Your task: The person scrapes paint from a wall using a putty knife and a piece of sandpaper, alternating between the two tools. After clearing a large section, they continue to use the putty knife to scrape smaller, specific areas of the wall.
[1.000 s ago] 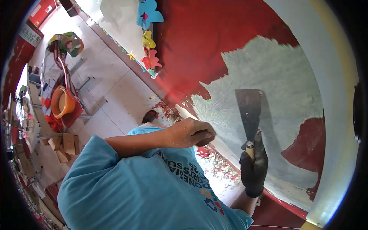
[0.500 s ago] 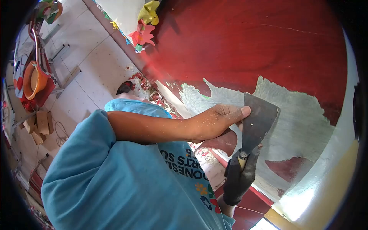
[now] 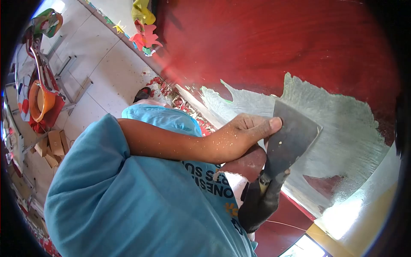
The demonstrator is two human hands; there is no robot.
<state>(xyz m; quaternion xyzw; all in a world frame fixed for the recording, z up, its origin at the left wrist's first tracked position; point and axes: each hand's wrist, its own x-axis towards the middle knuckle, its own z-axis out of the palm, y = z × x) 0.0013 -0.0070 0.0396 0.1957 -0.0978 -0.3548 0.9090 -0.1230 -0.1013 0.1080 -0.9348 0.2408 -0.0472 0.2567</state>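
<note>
slanting up-right, scraper (image 3: 291, 137) blade; gloved right hand (image 3: 261, 201) grips handle, left hand (image 3: 239, 139) presses blade

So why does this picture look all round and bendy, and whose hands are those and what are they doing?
The camera sits on a person's head and looks down, so you see their own arms and blue shirt. Its lens bends everything into a circle.

The right hand wears a black glove and grips the handle of a wide metal scraper. The bare left hand presses its fingers on the blade. The blade lies against a red painted wall, where a big pale patch shows the paint already gone.

Red paint flakes lie on the white tiled floor. Farther off are paper flowers and an orange bucket.
</note>
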